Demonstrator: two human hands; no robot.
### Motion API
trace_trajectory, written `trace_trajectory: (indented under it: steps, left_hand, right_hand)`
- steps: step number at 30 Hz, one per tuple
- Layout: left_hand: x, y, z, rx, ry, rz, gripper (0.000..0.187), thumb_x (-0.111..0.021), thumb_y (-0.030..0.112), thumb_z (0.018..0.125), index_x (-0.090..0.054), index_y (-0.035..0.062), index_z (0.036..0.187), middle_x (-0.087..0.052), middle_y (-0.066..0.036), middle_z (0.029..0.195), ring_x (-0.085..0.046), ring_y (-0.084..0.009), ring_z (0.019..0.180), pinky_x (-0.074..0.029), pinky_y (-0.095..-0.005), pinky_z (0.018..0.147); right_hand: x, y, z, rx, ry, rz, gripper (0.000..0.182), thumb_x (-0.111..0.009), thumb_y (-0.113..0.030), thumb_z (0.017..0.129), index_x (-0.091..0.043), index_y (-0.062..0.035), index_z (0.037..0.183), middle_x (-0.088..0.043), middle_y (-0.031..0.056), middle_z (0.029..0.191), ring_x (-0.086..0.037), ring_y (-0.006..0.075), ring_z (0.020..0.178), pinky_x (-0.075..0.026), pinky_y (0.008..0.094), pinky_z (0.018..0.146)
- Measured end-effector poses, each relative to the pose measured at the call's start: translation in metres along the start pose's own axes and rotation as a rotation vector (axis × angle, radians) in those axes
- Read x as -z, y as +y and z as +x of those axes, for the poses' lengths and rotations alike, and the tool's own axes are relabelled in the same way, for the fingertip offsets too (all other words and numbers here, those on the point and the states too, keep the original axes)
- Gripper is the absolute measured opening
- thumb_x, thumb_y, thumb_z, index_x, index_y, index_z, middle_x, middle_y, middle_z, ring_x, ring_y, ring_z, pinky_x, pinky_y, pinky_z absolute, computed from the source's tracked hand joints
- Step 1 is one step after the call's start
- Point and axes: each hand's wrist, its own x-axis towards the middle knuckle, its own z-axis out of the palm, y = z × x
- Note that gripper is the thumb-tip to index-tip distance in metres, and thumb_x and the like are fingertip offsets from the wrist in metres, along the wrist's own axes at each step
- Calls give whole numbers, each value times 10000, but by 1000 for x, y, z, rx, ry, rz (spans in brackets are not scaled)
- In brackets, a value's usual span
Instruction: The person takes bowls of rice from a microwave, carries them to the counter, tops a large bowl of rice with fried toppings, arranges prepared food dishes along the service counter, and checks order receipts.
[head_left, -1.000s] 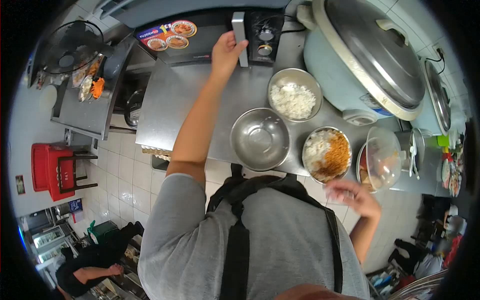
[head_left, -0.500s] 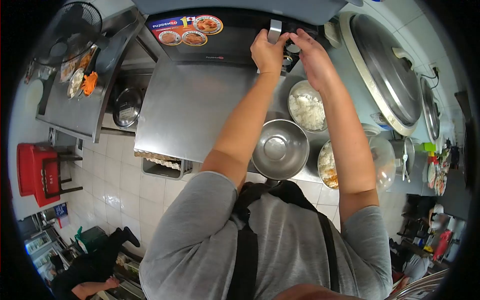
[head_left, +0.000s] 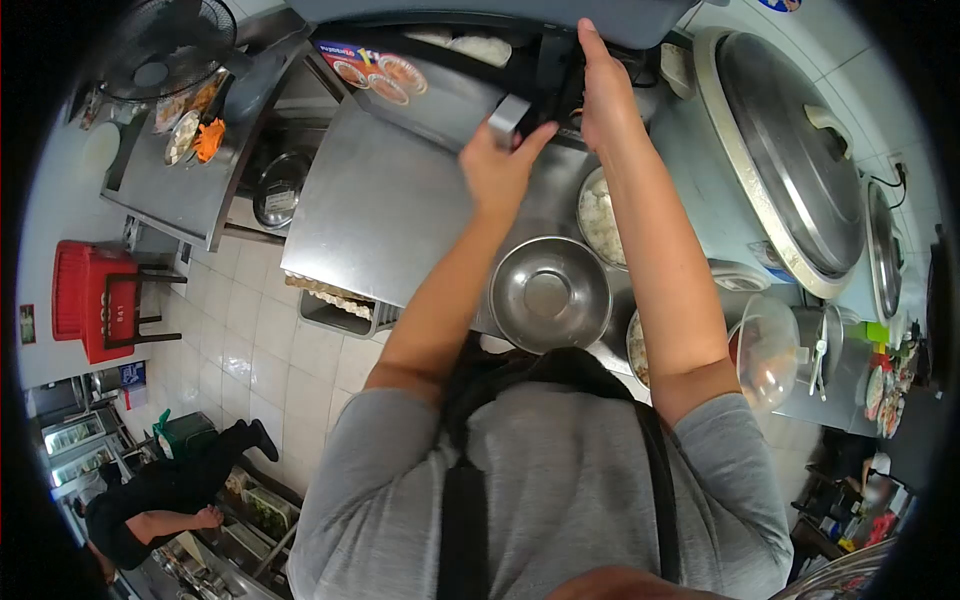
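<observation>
My left hand (head_left: 496,172) is closed on the silver handle (head_left: 509,115) of the microwave door (head_left: 420,105), which stands partly open at the top. Behind the door, something whitish (head_left: 481,48) shows inside the microwave. My right hand (head_left: 609,98) is open against the microwave's right side, its fingers stretched upward. Below my hands an empty steel bowl (head_left: 549,296) sits on the steel counter (head_left: 370,200). A bowl of white rice (head_left: 602,220) is partly hidden by my right forearm, as is another bowl of food (head_left: 637,345) lower down.
A large lidded cooker (head_left: 785,150) fills the right side, with a clear plastic bowl (head_left: 768,352) below it. At left are a fan (head_left: 150,60), a side table (head_left: 190,190) with food bowls and a red chair (head_left: 85,300). A person in black (head_left: 175,495) is at lower left.
The microwave door has swung from shut to partly open, pulled toward me by my left hand. My right hand has straightened upward. The whole view has shifted slightly.
</observation>
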Motion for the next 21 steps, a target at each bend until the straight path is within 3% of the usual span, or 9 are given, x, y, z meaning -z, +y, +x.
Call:
trace_trajectory:
  steps: [4, 5, 6, 7, 9, 11, 18, 20, 21]
  left_hand:
    - [113, -37, -32, 135, -269, -338, 369, -778, 199, 771, -606, 16, 1041, -616, -16, 852, -579, -113, 785, -468, -253, 692]
    - [151, -77, -34, -10, -270, -347, 434, -688, 267, 849, -562, 4, 1171, -607, -21, 850, -595, -116, 779, -481, -255, 692]
    - [177, -66, -41, 142, -119, -264, 502, -594, 358, 901, -525, -5, 1240, -606, -51, 938, -595, -148, 852, -487, -292, 777]
    - [214, -128, -33, -127, -121, -125, 538, -536, 417, 934, -511, -3, 1269, -596, -91, 1126, -569, -197, 1044, -444, -348, 932]
    - [259, -118, -41, 26, 120, -453, 575, -429, 459, 994, -421, 30, 1377, -473, -120, 1393, -448, -237, 1285, -295, -391, 1110]
    - [282, -88, -33, 56, 293, -444, 627, -386, 520, 998, -441, 14, 1366, -500, -116, 1382, -459, -239, 1282, -279, -388, 1116]
    - [299, -48, 5, 1, 429, -494, 574, -372, 442, 1027, -428, -26, 1354, -476, -136, 1380, -401, -230, 1309, -255, -375, 1115]
    - [260, -17, 7, -326, 950, 159, 544, -427, 394, 1012, -397, -24, 1359, -455, -133, 1385, -395, -275, 1302, -262, -396, 1111]
    - [250, -13, 11, -561, 943, 266, 524, -482, 350, 987, -395, -13, 1355, -450, -132, 1383, -405, -283, 1287, -272, -410, 1103]
  right_hand:
    - [0, 8, 8, 55, 222, -177, 850, -639, -532, 853, -366, 50, 1409, -365, 144, 1479, -261, 266, 1386, -115, 410, 1150]
    - [2, 14, 12, 68, 272, -204, 811, -646, -527, 851, -417, 48, 1375, -414, 130, 1440, -309, 255, 1348, -145, 401, 1139]
    - [2, 19, 14, 66, 269, -202, 811, -646, -527, 851, -417, 48, 1375, -414, 130, 1440, -309, 255, 1348, -145, 401, 1139]
    - [1, 23, 16, 56, 310, -262, 805, -653, -526, 844, -426, 50, 1357, -418, 137, 1420, -324, 243, 1322, -161, 389, 1127]
    - [4, 29, 20, 48, 344, -323, 798, -661, -526, 837, -435, 52, 1340, -422, 144, 1401, -339, 231, 1296, -178, 376, 1116]
    - [11, 31, 23, 102, 150, -433, 1097, -581, -594, 855, -44, 156, 1448, 57, 406, 1503, 256, 412, 1413, 31, 471, 1154]
    - [-18, 36, -3, 148, 304, -641, 1061, -665, -418, 856, 9, 146, 1451, 71, 384, 1515, 243, 423, 1415, 27, 470, 1154]
    - [-19, 45, -6, 198, 352, -679, 1036, -689, -334, 843, 5, 116, 1467, 66, 360, 1530, 165, 443, 1435, 19, 476, 1159]
    - [-17, 59, -8, 203, 356, -686, 1036, -689, -334, 843, 5, 116, 1467, 66, 360, 1530, 165, 443, 1435, 19, 476, 1159]
